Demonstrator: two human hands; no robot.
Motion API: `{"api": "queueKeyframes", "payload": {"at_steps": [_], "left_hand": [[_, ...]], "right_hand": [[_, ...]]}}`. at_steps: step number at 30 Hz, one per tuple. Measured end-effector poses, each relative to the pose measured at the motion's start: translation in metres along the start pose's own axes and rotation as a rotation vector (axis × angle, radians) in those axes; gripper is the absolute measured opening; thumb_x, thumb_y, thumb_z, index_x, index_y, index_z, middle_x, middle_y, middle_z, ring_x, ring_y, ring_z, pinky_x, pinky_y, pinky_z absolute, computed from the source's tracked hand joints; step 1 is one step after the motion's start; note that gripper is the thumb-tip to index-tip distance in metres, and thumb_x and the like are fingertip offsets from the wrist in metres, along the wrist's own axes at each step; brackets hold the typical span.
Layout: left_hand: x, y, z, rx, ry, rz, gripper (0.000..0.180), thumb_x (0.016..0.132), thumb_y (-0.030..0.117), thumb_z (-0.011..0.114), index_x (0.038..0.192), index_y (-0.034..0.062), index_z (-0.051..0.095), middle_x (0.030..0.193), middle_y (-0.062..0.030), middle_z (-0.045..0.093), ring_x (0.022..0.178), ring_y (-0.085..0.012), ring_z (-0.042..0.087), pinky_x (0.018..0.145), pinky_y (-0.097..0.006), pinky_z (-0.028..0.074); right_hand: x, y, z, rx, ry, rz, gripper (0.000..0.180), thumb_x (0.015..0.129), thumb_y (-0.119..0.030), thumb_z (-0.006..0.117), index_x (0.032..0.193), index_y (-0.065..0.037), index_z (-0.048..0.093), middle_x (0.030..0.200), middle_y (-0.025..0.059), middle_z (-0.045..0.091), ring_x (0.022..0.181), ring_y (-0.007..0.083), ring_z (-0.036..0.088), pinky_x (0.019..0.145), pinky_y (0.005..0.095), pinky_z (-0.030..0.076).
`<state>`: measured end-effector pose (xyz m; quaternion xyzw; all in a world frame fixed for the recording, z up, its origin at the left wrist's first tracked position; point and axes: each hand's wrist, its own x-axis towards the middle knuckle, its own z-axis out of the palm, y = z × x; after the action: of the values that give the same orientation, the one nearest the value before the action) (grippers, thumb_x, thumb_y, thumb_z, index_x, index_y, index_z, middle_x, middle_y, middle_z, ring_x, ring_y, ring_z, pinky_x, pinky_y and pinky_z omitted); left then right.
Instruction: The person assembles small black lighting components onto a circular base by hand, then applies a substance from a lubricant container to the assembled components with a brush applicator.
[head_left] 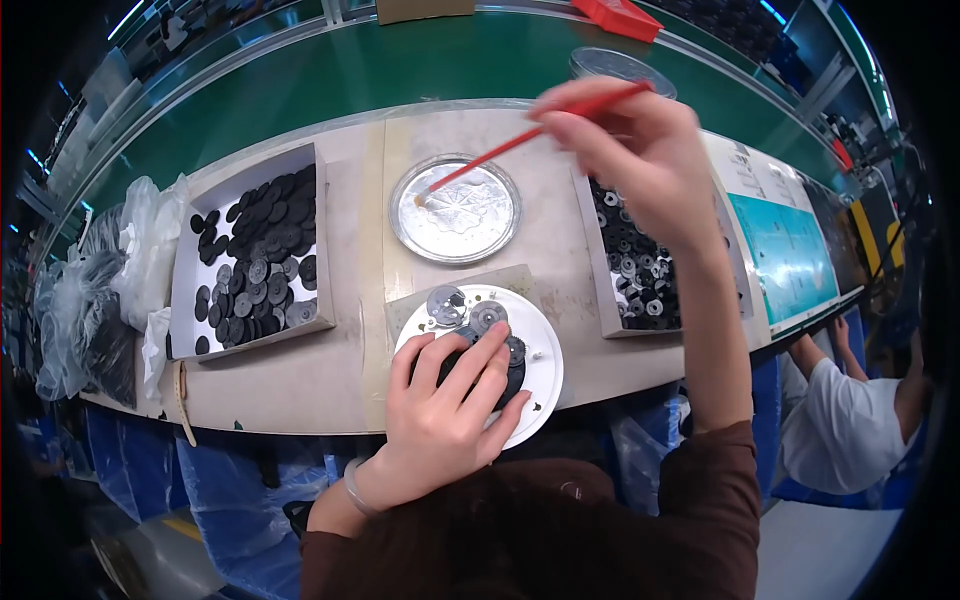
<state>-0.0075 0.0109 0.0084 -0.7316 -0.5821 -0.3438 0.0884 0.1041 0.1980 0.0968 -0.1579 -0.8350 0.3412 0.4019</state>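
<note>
Gripping a red brush (530,135) at upper right, right hand (640,160) slanting its tip down-left into the metal dish (455,210), left hand (450,410) pressing spread fingers on gears atop the white disc (540,350) at lower centre.

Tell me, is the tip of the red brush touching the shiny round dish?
Touching. In the head view, the red brush held by the right hand slants down, and its pale tip rests on the inner surface of the shiny round dish.

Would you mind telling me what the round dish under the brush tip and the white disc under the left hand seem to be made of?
Round dish: probably thin metal, silvery with bright glare. White disc: likely plastic, matte and evenly white.
</note>
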Motion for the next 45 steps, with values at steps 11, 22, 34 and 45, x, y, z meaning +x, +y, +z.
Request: {"api": "queueKeyframes", "payload": {"at_steps": [11,22,34,45], "left_hand": [[0.001,-0.001,-0.002,-0.021,0.003,-0.011,0.035,0.059,0.017,0.071,0.088,0.0007,0.062,0.105,-0.0063,0.061,0.084,-0.0241,0.05,0.078,-0.036,0.039],[-0.001,-0.001,-0.001,-0.029,0.009,-0.017,0.034,0.06,0.017,0.071,0.088,0.0006,0.062,0.106,-0.007,0.061,0.085,-0.0247,0.05,0.078,-0.036,0.04],[-0.001,-0.001,-0.001,-0.033,0.011,-0.023,0.035,0.06,0.017,0.071,0.089,0.001,0.062,0.106,-0.0063,0.061,0.084,-0.0242,0.05,0.078,-0.035,0.04],[-0.001,-0.001,-0.001,-0.028,0.003,-0.026,0.034,0.06,0.017,0.071,0.089,0.0015,0.062,0.106,-0.006,0.061,0.084,-0.024,0.051,0.078,-0.035,0.04]], "right_hand": [[0.011,0.023,0.056,-0.313,-0.221,-0.146,0.011,0.084,-0.012,0.055,0.085,-0.002,0.058,0.069,0.0108,0.06,0.063,0.0233,0.058,0.057,0.029,0.043],[-0.013,0.01,0.013,-0.33,-0.165,-0.021,0.012,0.087,-0.006,0.049,0.083,0.001,0.057,0.071,0.0058,0.059,0.064,0.0108,0.056,0.056,0.0212,0.042],[-0.021,0.038,0.006,-0.43,-0.042,-0.03,0.011,0.087,-0.005,0.049,0.086,0.002,0.057,0.073,0.008,0.059,0.066,0.0139,0.058,0.058,0.0225,0.045],[-0.02,0.038,0.005,-0.452,-0.123,0.008,0.009,0.086,-0.004,0.05,0.085,0.002,0.056,0.073,0.0091,0.058,0.065,0.0154,0.057,0.055,0.0238,0.043]]}}
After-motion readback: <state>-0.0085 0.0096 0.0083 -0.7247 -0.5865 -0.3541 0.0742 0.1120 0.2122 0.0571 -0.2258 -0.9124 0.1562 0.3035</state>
